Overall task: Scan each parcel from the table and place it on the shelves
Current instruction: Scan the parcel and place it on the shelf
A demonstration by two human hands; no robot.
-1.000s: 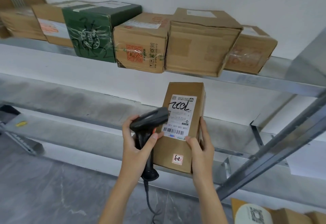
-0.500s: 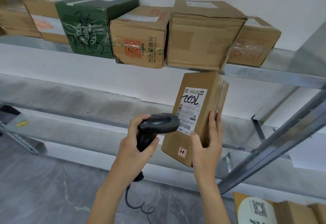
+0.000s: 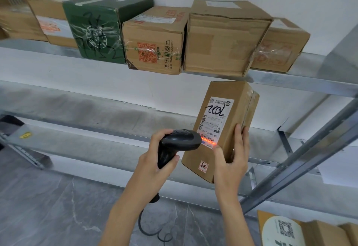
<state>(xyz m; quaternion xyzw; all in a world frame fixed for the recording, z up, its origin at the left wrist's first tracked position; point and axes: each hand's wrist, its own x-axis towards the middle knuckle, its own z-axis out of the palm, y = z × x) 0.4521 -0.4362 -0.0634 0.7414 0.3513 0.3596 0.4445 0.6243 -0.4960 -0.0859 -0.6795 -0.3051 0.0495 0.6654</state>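
The left hand (image 3: 153, 170) is wrapped around the grip of a black barcode scanner (image 3: 179, 143), with the thumb along the near side of the handle and the fingers curled over its top. The scanner's nose points right, just beside the parcel (image 3: 220, 129), and a red scan line (image 3: 208, 140) glows across the barcode at the lower edge of the white shipping label (image 3: 213, 119). A coiled black cable (image 3: 153, 230) hangs from the scanner's base.

The right hand (image 3: 232, 160) grasps the parcel at its lower right corner, thumb on the labelled face and fingers bent round the right side. The parcel is a tall brown carton held in the air, tilted slightly to the right, its top just below the edge of the upper shelf (image 3: 290, 81). Its label carries a handwritten number (upside down from this view), and a small red-and-white sticker (image 3: 203, 166) sits near the bottom.

On the upper shelf a row of cartons stands side by side: a dark green box (image 3: 100, 31), a brown box with an orange QR print (image 3: 155, 42), a larger plain brown box (image 3: 222, 38) and a smaller taped one (image 3: 280, 46) at the right. More brown boxes (image 3: 29, 19) at the far left are blurred.

A lower metal shelf (image 3: 96, 139) runs behind the hands. In the bottom right corner the tops of further cartons (image 3: 310, 232) show, one with a round white QR label.
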